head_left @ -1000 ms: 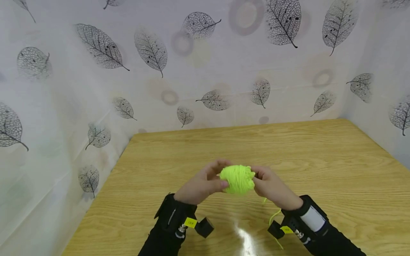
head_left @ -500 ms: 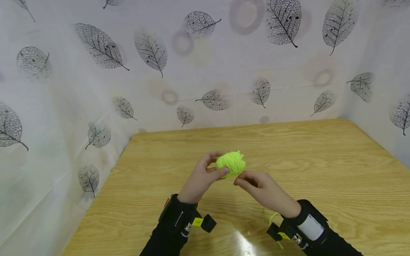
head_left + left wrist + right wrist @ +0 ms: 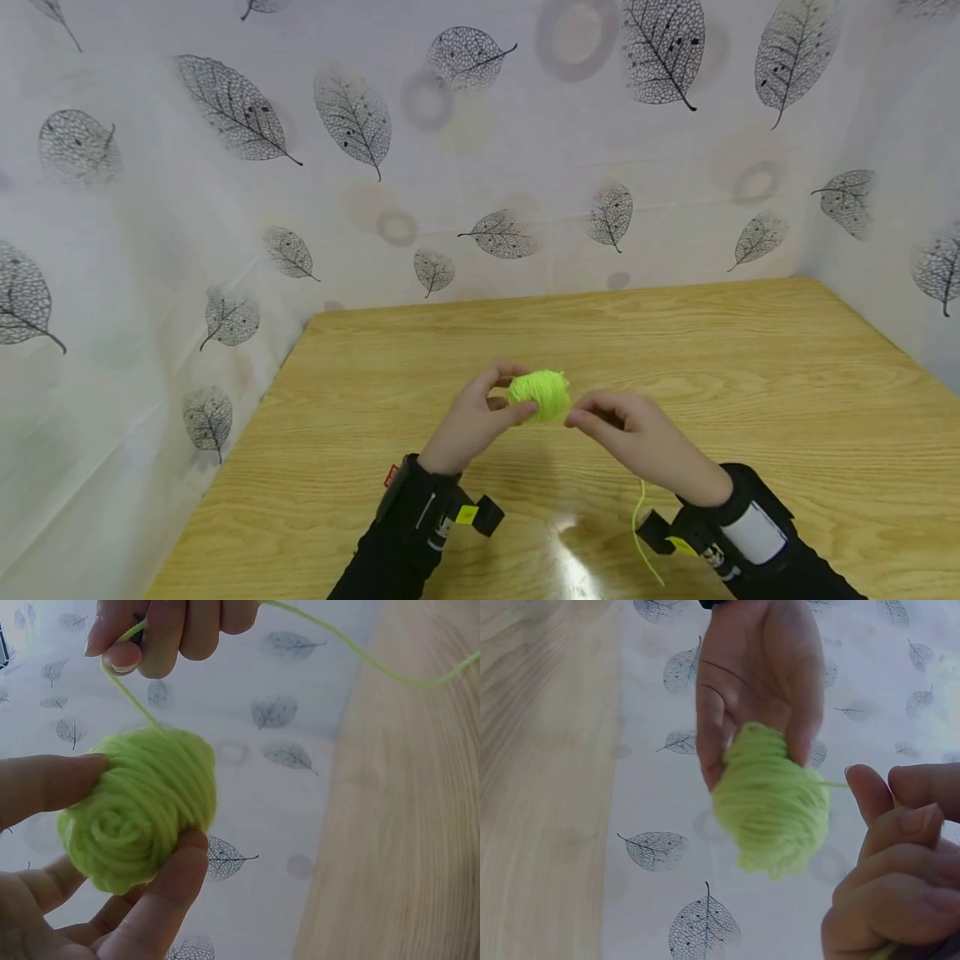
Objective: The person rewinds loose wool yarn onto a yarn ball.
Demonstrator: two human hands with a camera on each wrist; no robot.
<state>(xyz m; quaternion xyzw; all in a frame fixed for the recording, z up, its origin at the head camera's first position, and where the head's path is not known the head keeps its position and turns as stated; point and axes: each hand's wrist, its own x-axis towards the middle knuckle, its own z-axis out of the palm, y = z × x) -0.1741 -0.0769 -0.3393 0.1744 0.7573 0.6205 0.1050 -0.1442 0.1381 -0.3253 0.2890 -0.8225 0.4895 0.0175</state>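
A ball of neon yellow-green yarn (image 3: 543, 395) is held above the table by my left hand (image 3: 476, 417), its thumb and fingers around one end. In the left wrist view the ball (image 3: 142, 806) shows a coiled end facing the camera. My right hand (image 3: 637, 437) is just right of the ball and pinches the yarn strand between thumb and forefinger. A short taut stretch of strand (image 3: 832, 784) runs from the ball to that pinch in the right wrist view. The loose tail (image 3: 639, 533) hangs below the right hand.
A wood-grain table (image 3: 750, 358) lies under both hands. White sheeting with a leaf print (image 3: 517, 167) rises behind it and along both sides. Each wrist wears a black strap with a small camera block (image 3: 489, 516).
The ball rose and tilted, then came down slightly. My right hand went from touching the ball's right end to below it, then out to the right, with the strand pinched.
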